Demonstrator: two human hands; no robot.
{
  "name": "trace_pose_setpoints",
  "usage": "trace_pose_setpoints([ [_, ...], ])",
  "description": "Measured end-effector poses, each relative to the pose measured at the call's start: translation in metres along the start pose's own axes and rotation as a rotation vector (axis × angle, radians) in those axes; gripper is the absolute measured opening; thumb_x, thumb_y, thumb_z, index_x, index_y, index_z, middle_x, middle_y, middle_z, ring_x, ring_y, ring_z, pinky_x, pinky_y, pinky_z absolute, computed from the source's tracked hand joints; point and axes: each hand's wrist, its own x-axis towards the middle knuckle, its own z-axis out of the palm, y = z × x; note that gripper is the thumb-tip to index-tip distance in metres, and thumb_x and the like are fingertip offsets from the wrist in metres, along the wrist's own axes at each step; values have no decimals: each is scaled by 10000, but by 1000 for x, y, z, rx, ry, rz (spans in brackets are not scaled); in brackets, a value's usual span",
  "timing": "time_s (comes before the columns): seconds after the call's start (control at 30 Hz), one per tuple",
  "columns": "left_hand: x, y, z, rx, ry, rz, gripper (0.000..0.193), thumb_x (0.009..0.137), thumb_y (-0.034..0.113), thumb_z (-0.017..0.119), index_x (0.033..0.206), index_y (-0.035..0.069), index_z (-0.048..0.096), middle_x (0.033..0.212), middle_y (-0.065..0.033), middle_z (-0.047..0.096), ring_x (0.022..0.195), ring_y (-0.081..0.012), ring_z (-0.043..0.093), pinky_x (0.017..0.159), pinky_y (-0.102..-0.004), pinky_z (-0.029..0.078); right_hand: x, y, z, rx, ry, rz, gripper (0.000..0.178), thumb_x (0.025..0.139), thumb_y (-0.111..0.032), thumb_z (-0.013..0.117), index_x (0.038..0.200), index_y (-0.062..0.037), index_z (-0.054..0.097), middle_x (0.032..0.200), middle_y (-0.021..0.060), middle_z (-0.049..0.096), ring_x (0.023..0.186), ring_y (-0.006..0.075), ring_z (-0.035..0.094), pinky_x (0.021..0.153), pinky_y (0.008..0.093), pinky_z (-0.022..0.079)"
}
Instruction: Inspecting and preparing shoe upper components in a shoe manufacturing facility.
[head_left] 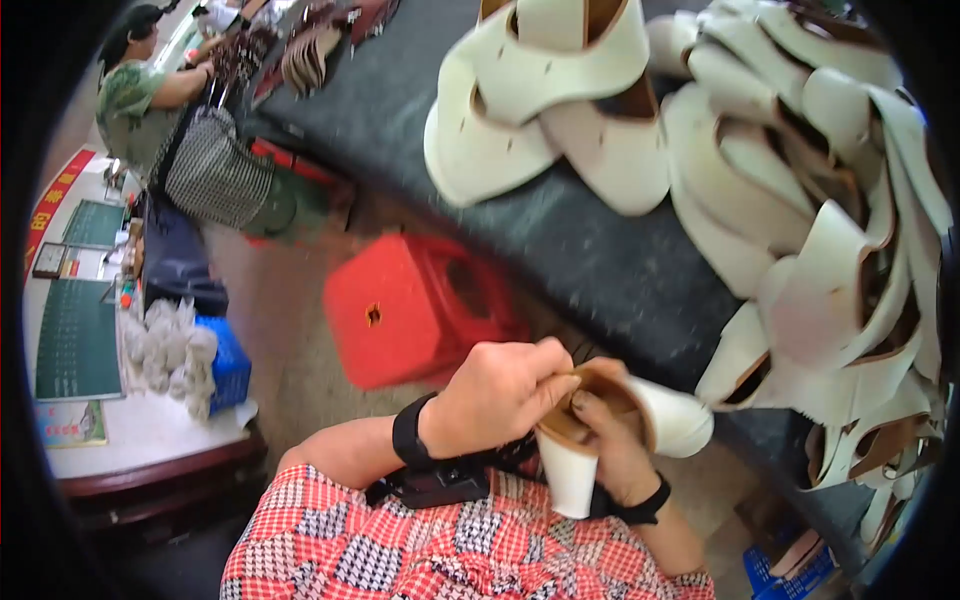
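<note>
the left hand (505,395) pinches and the right hand (620,455) grips a curved, white, brown-lined, leather-like piece (678,418) near the long, black-topped counter (590,255); uneven pulling might crease it or slip an edge free.

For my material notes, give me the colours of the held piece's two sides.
The held piece is white outside, brown inside; see the head view.
</note>
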Motion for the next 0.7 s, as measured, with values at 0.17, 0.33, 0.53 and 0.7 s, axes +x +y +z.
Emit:
trace_pose_setpoints([
  [0.17,83,7,-57,724,14,784,178,603,144,573,754,63,524,550,30,412,498,-110,457,444,-243,378,5,-1,33,-652,-85,-367,513,888,-158,532,1306,61,331,1196,188,518,1111,255,520,951,352,401],
  [0.33,133,-16,-79,937,-4,1145,126,690,131,594,800,83,556,533,52,380,484,-77,452,439,-208,353,11,-23,62,-1088,-23,-669,455,792,-16,593,1214,50,436,1111,242,543,999,360,568,844,381,467],
  [0.53,196,13,-126,1064,275,1178,128,715,148,594,841,122,599,598,58,426,512,-71,475,434,-230,358,4,-52,77,-1203,95,-879,237,763,31,606,997,26,567,1001,175,609,838,310,616,704,340,506],
  [0.7,294,22,-220,1055,348,703,430,834,178,579,1253,150,485,1108,-125,578,952,-285,606,776,-347,513,5,-63,85,-1184,74,-993,205,733,58,629,930,4,603,892,126,645,722,244,628,632,296,509],
])
